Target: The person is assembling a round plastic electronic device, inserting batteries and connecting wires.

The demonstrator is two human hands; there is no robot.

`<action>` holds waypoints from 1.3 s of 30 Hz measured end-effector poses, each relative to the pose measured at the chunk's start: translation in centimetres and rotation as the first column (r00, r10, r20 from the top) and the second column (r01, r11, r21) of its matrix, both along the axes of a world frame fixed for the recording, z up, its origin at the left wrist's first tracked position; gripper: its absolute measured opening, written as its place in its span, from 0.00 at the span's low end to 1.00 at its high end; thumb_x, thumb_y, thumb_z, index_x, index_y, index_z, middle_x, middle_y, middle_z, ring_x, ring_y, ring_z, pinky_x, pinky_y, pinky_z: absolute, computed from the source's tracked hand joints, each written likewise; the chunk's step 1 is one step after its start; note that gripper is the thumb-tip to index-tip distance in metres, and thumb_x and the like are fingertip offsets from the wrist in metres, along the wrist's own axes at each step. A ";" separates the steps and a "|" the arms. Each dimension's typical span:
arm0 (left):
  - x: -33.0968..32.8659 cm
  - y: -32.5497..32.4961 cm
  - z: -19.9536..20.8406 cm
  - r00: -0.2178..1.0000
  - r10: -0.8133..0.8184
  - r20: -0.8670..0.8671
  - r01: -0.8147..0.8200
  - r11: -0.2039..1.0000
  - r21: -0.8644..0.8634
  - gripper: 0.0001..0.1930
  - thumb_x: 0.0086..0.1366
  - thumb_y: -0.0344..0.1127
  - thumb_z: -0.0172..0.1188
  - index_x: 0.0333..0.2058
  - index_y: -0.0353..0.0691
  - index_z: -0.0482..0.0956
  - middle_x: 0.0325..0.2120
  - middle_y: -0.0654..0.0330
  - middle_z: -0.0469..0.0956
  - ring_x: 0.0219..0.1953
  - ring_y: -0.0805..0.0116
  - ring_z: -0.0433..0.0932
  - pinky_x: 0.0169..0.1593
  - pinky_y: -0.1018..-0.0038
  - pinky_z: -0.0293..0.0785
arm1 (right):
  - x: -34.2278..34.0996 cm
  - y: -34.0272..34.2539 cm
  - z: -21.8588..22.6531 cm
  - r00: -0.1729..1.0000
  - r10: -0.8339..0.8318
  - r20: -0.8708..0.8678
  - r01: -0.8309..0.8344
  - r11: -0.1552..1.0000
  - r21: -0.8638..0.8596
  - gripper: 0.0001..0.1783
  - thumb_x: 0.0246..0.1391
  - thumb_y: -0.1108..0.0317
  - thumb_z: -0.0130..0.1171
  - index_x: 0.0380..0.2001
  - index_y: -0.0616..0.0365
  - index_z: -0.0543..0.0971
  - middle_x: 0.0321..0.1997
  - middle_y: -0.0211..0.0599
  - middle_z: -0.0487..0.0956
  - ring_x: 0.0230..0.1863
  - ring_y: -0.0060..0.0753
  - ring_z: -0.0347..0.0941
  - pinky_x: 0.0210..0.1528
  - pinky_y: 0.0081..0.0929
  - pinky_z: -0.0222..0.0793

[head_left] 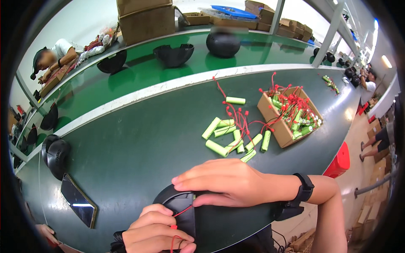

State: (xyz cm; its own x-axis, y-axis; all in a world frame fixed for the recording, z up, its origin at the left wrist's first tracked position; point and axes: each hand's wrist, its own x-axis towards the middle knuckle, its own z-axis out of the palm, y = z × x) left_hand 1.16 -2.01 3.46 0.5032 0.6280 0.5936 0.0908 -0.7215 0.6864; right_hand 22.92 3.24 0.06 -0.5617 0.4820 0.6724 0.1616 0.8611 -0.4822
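Note:
A black curved plastic shell (184, 214) lies at the near edge of the bench, between my hands. My left hand (158, 232) has its fingers curled over the shell's near left side, beside a red wire with a small red connector (174, 227). From the right, my right hand (228, 181) grips the shell's far rim, fingers on top and thumb at its inner edge. A sliver of green shows by that thumb; most of what is inside is hidden. Beyond lie several loose green battery cells (217, 148) with red wires.
A cardboard box (274, 126) of wired cells stands right of the loose ones. A phone (79, 201) and black shells (58, 155) sit on the left. Behind a white rail (139, 95), a green belt (143, 78) carries black shells. People work far left and right; another person's hand (47, 233) shows lower left.

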 end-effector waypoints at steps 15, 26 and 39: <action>-1.7 2.5 -0.2 0.972 0.213 0.101 -0.224 0.969 0.105 0.08 0.45 0.18 0.61 0.17 0.36 0.72 0.15 0.59 0.72 0.24 0.60 0.69 0.42 0.62 0.69 | 0.0 28.4 2.4 0.332 -0.858 0.391 0.782 0.482 0.395 0.20 0.46 0.65 0.59 0.45 0.54 0.76 0.43 0.40 0.79 0.55 0.41 0.69 0.54 0.44 0.63; -3.2 3.3 -1.7 0.964 0.250 0.087 -0.254 0.966 0.036 0.05 0.43 0.24 0.61 0.17 0.41 0.74 0.16 0.65 0.77 0.26 0.69 0.67 0.45 0.66 0.66 | 0.5 23.6 8.0 0.899 -0.434 0.061 0.435 0.866 -0.247 0.11 0.49 0.66 0.52 0.26 0.65 0.77 0.22 0.25 0.75 0.27 0.15 0.67 0.31 0.18 0.63; -2.3 3.7 -1.0 0.999 0.038 0.010 -0.038 0.998 0.044 0.09 0.39 0.22 0.66 0.16 0.42 0.74 0.15 0.66 0.75 0.24 0.68 0.68 0.39 0.67 0.69 | -2.3 2.5 2.3 0.995 -0.096 0.025 0.097 0.902 -0.421 0.12 0.58 0.62 0.53 0.30 0.60 0.71 0.32 0.34 0.72 0.36 0.30 0.67 0.39 0.28 0.63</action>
State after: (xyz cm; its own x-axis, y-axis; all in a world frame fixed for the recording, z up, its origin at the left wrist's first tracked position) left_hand -1.16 1.69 2.45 0.4736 0.6197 0.6258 0.1123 -0.7472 0.6550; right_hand 20.63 5.75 2.34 -0.5000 0.7718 0.3929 0.2356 0.5578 -0.7958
